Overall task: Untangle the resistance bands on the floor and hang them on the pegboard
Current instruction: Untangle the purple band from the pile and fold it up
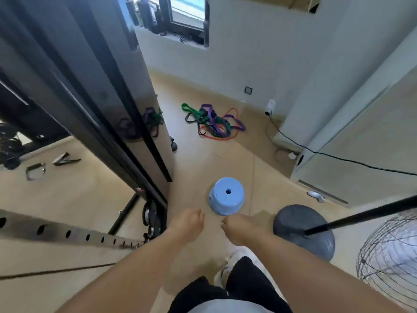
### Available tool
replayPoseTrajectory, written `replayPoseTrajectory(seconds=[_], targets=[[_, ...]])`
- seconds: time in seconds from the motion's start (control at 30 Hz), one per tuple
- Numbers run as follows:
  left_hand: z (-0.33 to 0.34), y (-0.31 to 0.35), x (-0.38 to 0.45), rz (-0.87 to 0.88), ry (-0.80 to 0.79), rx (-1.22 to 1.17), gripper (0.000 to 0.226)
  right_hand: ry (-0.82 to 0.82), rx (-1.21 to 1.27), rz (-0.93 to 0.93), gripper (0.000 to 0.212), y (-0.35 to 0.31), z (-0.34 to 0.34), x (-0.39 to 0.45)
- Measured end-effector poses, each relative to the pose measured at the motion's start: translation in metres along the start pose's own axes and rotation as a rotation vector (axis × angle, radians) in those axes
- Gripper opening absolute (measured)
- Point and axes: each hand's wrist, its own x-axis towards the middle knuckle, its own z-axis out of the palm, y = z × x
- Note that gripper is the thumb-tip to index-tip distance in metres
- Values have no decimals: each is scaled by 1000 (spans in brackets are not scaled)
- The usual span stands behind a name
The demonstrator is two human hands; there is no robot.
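The resistance bands (213, 122) lie in a tangled heap on the tan floor (225, 163) at about twelve o'clock from the person, well ahead of both hands and close to the foot of the pale wall (259, 64); green, purple, black and orange-red loops cross over one another, and a dim reflection of the heap shows in the glossy dark panel (126, 105) at ten o'clock. The left hand (188, 224) and the right hand (242, 229) hang low in front of the body, near each other but apart, knuckles up and fingers curled loosely inward with nothing held in either; neither touches the bands. Just beyond the hands, at twelve o'clock, an upturned light blue plastic basin (226, 196) with a round hole in its base sits on the floor. At two o'clock from the hands stands a round dark grey fan base (302, 231) with a black pole (361, 216) slanting up to the right, and the wire fan guard (390, 251) shows at three o'clock. A black cable (327, 154) runs along the floor at one o'clock toward a wall plug (270, 107). At nine o'clock a perforated metal rail (67, 233) angles across.
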Motion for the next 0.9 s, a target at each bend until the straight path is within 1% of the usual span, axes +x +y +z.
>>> replayPoseTrajectory(seconds=[0.03,0.07,0.17,0.2,0.27,0.4,0.47,0.57,0.7,0.8,0.9], targets=[[-6,1,16,-45,-19,-42,36,-3,27,14,24,-1,-15,7],[-8,-3,36,-14,-22,-13,36,0,48,30,22,1,-28,17],[-29,5,81,-41,-16,-36,37,-8,46,10,32,11,-69,52],[-36,6,96,-24,15,-35,38,-29,28,-4,32,16,-84,63],[-55,13,124,-72,11,-52,39,-61,-13,-9,34,28,-110,90],[-93,28,168,-101,10,-119,41,-46,2,3,31,49,-163,133],[-108,35,187,-108,18,-154,41,-68,-12,-53,36,56,-185,147],[-128,40,218,-103,18,-153,39,-48,-46,-85,39,63,-210,175],[-152,38,268,-61,11,-104,36,-70,-141,-72,37,65,-240,214],[-173,30,308,-30,-21,-58,38,-38,-91,-28,26,67,-263,245],[-195,20,341,-1,-31,-30,38,-39,-46,25,28,62,-287,272]])
